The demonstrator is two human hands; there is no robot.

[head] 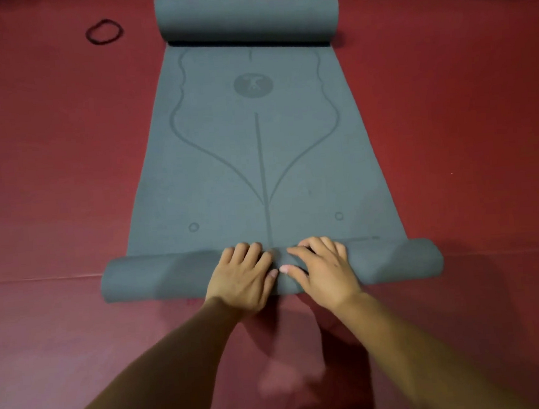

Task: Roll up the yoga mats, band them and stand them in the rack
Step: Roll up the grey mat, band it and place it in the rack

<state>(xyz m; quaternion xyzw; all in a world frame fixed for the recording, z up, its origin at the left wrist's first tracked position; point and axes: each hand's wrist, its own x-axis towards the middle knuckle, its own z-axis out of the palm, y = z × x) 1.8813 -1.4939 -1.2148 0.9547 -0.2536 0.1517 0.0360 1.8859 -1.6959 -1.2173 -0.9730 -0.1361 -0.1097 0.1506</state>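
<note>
The yoga mat [260, 160] looks like matt grey-blue foam or rubber, finely grained, with darker lines marked flat on it. The floor [50, 176] is dull, smooth dark-red padding. At upper left, the band [104, 31] looks like thin black elastic.

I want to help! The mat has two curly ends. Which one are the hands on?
The near rolled end, closest to the person: left hand and right hand both curl over its middle. The far rolled end lies untouched.
</note>
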